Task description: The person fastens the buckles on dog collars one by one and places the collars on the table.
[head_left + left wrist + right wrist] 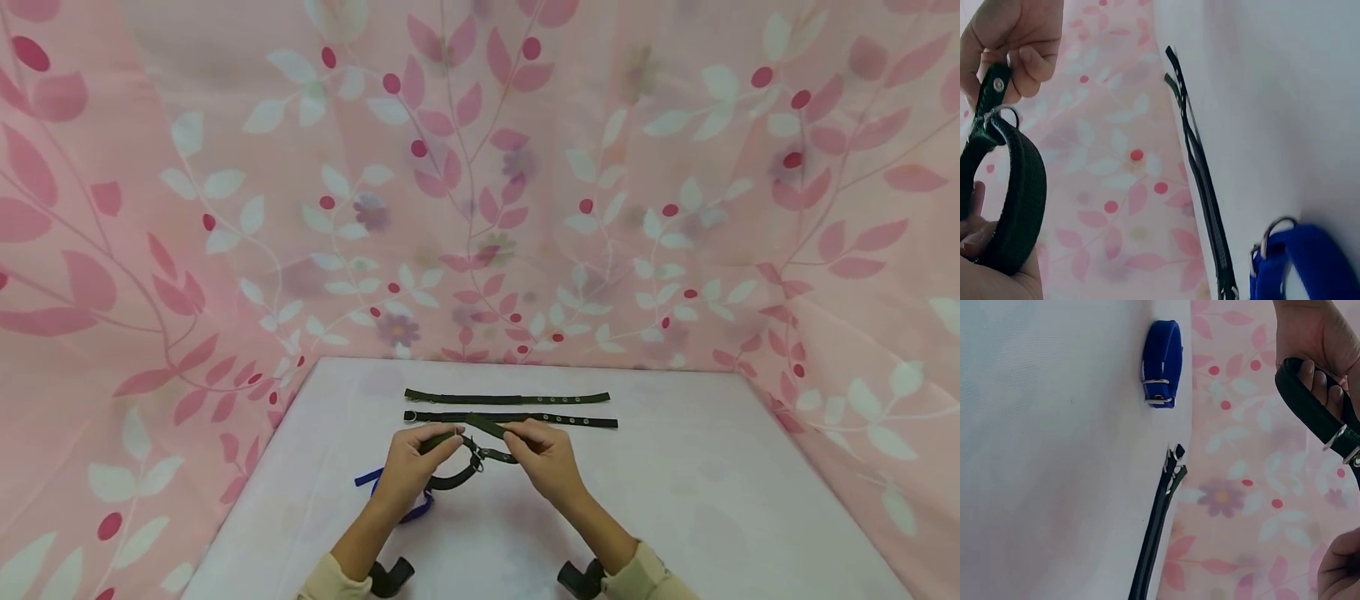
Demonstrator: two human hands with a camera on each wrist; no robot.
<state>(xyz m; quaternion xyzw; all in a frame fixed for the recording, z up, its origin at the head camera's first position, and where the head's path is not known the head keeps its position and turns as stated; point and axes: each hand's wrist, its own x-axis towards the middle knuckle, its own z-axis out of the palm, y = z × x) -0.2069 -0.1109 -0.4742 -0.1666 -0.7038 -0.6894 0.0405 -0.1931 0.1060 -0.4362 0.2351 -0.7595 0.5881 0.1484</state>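
Closest to you, your beige sleeves [645,575] come in from the bottom edge, left and right, with a dark device [392,577] by each wrist. Now up the forearms, and here's the action: your left hand [414,461] is pinching the green collar [454,483], thumb on one side of the band and fingers on the other, and the right wrist view shows those fingers tucked inside the loop. Across from it, your right hand [547,458] has the same collar by its strap, thumb and fingers pressed together on it, a flat green end poking out past the fingertips toward your left. So there's the collar, up in the air over the bench [675,500], stretched between both hands! Its loop sits on your left side, the buckle [477,457] and a metal ring at the middle, and an eyeleted stretch runs into your right hand.

Down below, on the bench and partly hidden by your left hand, sits the blue collar [1163,350], closed into a loop, metal fittings at one end. Farther out, two dark straps lie flat, side by side and apart: first the nearer strap [577,421], then the farther strap [487,400], both with eyelets toward the right. And right at the back, beyond the bench edge, rises the pink leaf-print cloth [480,208].
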